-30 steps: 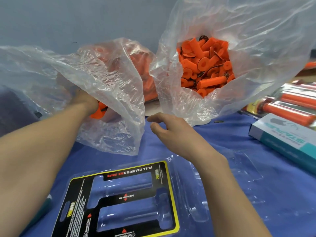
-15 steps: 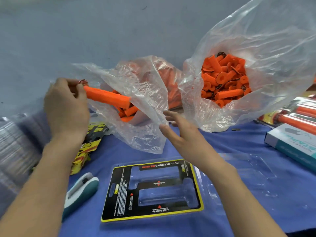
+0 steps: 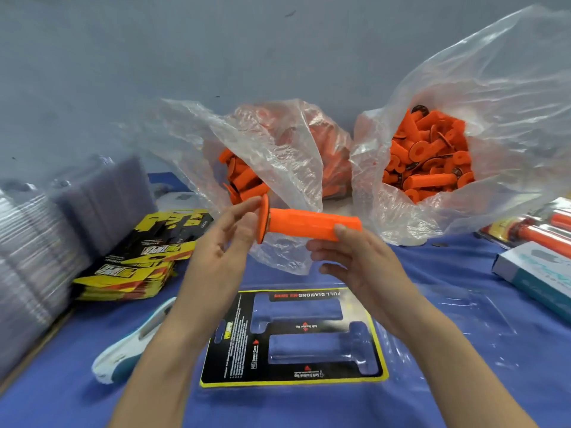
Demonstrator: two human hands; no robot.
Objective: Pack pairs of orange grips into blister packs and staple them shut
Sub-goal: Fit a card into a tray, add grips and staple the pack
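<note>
An orange grip (image 3: 306, 225) with a flange on its left end lies level in the air between both hands. My left hand (image 3: 216, 248) holds the flange end with its fingertips. My right hand (image 3: 355, 261) pinches the plain end, thumb on top and fingers beneath. Below them an open blister pack (image 3: 234, 335) with a black and yellow card lies on the blue cloth, both of its grip cavities empty. Its clear lid (image 3: 463, 319) is folded out to the right. Two clear bags (image 3: 278, 156) (image 3: 432, 162) of orange grips stand behind.
A white and teal stapler (image 3: 129, 350) lies left of the pack. Yellow and black cards (image 3: 148, 254) are piled at the left, beside stacks of clear blisters (image 3: 31, 242). A teal staples box (image 3: 537, 273) and filled packs (image 3: 531, 227) sit at the right edge.
My left hand drew a grip out of the left bag and brought it to the middle. My right hand rose and took hold of its plain end.
</note>
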